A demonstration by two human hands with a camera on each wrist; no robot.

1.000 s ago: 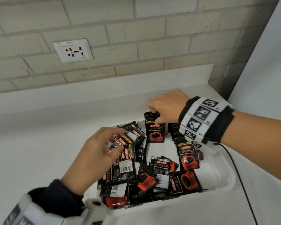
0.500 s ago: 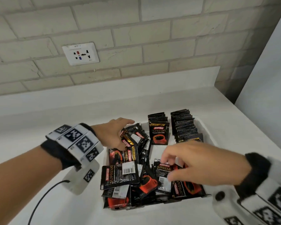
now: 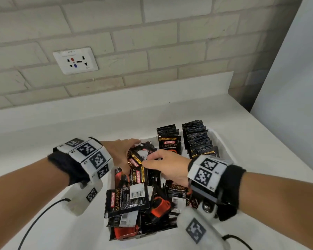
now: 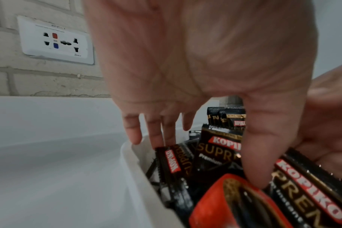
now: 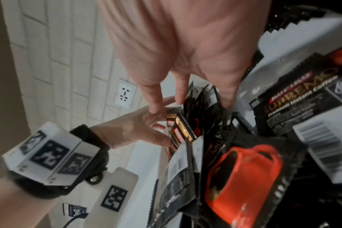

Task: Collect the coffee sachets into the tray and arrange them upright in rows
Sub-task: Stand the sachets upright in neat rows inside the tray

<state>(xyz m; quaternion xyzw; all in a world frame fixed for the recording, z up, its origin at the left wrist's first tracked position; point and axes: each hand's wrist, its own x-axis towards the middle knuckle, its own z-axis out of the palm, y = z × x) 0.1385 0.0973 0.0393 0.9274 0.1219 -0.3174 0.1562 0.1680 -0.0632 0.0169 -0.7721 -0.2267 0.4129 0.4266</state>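
1. We're over the white tray point(image 3: 222, 141) on the white counter point(image 3: 61, 134), and it's packed with black coffee sachets point(image 3: 126, 199), most of them lying flat and jumbled in the left and near part.
2. Along the far right, two upright rows point(image 3: 197, 139) stand neatly on edge, side by side.
3. The left hand point(image 3: 119, 152) reaches in at the tray's far left corner; from the left wrist camera its fingers point(image 4: 152, 134) are spread and nearly straight, dipping among the sachets by the tray wall, with the thumb pressing on a sachet. We see no closed grip there.
4. The right hand point(image 3: 168, 166) comes in from the right, above the middle of the pile, fingers extended toward the left hand.
5. Its fingertips touch a gold-edged sachet point(image 3: 136, 158) tilted up between the two hands. Whether it's actually pinched, we cannot tell; the fingers look relaxed and fairly straight.
6. Both wrists carry black bands with white marker blocks point(image 3: 87, 154).
7. On the brick wall behind, a white power socket point(image 3: 76, 60).
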